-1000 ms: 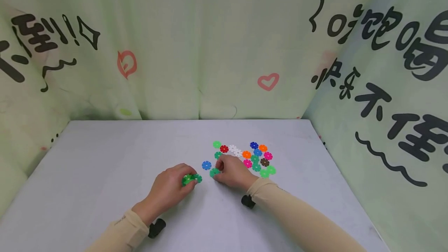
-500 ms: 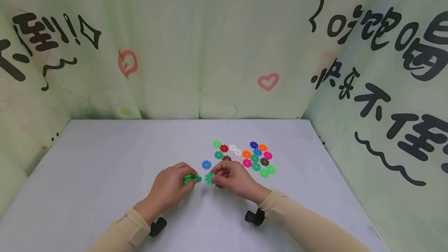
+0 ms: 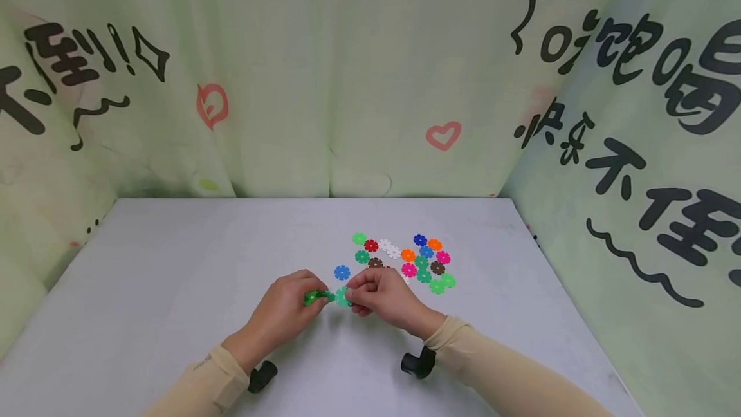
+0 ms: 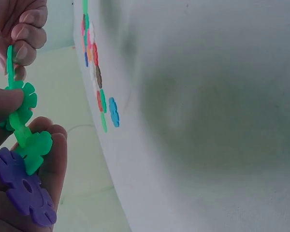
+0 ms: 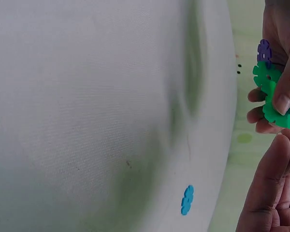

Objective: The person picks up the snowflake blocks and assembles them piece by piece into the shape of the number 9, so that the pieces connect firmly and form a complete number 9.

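My left hand (image 3: 282, 309) grips a joined chain of notched plastic snowflake discs. In the left wrist view it has a purple disc (image 4: 26, 188) at one end and green discs (image 4: 36, 149) along the rest, the thumb pressing on one. My right hand (image 3: 386, 296) pinches a single green snowflake disc (image 3: 341, 297) between thumb and fingertips. That disc stands edge-on at the chain's free end in the left wrist view; whether its slot is engaged I cannot tell. Both hands are just above the white table.
Loose snowflake discs in several colours lie flat beyond my right hand, among them a red disc (image 3: 371, 246), an orange disc (image 3: 435, 244) and a brown disc (image 3: 437, 268). A blue disc (image 3: 342, 273) lies nearer, just behind the held pieces. Printed curtains surround the white table (image 3: 173, 262).
My right hand has lifted the green disc off the table and brought it left to the end of the chain. My left hand has stayed nearly still, holding the chain.
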`<state>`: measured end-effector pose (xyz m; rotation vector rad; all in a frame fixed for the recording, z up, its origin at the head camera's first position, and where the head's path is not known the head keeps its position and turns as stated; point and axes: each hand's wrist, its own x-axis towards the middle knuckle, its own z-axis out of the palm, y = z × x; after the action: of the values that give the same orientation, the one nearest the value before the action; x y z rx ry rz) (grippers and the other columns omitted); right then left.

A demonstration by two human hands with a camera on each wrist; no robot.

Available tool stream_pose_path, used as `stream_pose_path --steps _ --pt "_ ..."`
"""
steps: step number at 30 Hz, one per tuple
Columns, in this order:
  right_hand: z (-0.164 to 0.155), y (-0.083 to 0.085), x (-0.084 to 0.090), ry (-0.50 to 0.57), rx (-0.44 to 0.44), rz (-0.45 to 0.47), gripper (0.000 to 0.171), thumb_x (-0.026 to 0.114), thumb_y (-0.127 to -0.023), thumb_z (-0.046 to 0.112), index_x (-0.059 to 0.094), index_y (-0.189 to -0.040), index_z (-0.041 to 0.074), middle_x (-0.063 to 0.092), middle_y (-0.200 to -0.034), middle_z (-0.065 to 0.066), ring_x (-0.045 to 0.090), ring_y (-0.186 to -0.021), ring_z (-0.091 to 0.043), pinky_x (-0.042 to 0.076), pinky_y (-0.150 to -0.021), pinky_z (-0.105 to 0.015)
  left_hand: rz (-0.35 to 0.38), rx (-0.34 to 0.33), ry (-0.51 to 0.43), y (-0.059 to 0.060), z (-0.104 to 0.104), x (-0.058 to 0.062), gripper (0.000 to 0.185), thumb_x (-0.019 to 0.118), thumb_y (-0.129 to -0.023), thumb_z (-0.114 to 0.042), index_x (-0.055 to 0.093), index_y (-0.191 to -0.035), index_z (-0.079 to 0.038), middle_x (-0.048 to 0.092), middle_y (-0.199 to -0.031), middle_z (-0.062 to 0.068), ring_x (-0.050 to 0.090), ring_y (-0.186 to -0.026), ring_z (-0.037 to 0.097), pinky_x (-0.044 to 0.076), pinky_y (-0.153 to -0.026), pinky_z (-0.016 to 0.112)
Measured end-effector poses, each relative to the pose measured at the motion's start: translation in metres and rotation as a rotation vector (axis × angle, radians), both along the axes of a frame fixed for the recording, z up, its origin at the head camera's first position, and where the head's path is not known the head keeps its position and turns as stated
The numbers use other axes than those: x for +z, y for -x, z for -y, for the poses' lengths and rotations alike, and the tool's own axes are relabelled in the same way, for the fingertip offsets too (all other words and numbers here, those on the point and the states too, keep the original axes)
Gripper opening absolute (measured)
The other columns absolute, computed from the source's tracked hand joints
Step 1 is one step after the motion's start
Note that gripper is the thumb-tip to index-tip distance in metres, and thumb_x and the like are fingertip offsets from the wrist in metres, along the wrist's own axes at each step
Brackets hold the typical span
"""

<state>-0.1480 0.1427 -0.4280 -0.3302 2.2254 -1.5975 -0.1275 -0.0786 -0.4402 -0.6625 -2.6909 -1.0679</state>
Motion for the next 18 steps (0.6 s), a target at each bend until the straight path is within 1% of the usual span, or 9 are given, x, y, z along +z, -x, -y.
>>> stream_pose_path --steps 5,8,12,18 --pt "-0.0001 -0.0013 -0.0005 0.016 0.018 -0.003 0.014 0.072 -0.093 0.012 0.070 -0.102 0.002 0.070 -0.089 -0.021 0.069 -0.076 -0.028 0.058 -0.072 -0.035 -0.004 -0.011 -0.005 0.0001 0.0002 -0.0005 0.009 0.079 -0.083 -0.008 0.075 -0.087 -0.014 0.065 -0.090 -0.009 0.063 -0.083 0.011 0.054 -0.077 0.033" --pt "0.0007 -0.0021 0.0005 0.035 0.022 -0.001 0.015 0.070 -0.094 0.012 0.070 -0.105 0.001 0.070 -0.092 -0.020 0.070 -0.076 -0.024 0.058 -0.072 -0.035 -0.014 -0.021 -0.003 -0.0004 0.0003 -0.0003 0.009 0.079 -0.083 -0.007 0.075 -0.087 -0.014 0.065 -0.090 -0.009 0.063 -0.082 0.011 0.054 -0.077 0.032" --pt "0.0021 -0.0040 0.0031 0.061 0.018 0.028 0.018 0.070 -0.095 0.012 0.069 -0.108 -0.001 0.070 -0.092 -0.019 0.071 -0.079 -0.025 0.058 -0.074 -0.035 -0.034 -0.034 0.007 -0.0009 0.0005 0.0002 0.009 0.079 -0.083 -0.007 0.075 -0.088 -0.013 0.065 -0.090 -0.008 0.064 -0.083 0.011 0.054 -0.077 0.032" --pt "0.0034 -0.0074 0.0055 0.077 -0.001 0.067 0.021 0.070 -0.093 0.009 0.066 -0.111 -0.002 0.070 -0.089 -0.013 0.072 -0.082 -0.026 0.058 -0.076 -0.035 -0.068 -0.056 0.010 -0.0014 0.0011 -0.0003 0.010 0.079 -0.083 -0.006 0.075 -0.089 -0.013 0.065 -0.090 -0.008 0.063 -0.082 0.009 0.054 -0.076 0.031"
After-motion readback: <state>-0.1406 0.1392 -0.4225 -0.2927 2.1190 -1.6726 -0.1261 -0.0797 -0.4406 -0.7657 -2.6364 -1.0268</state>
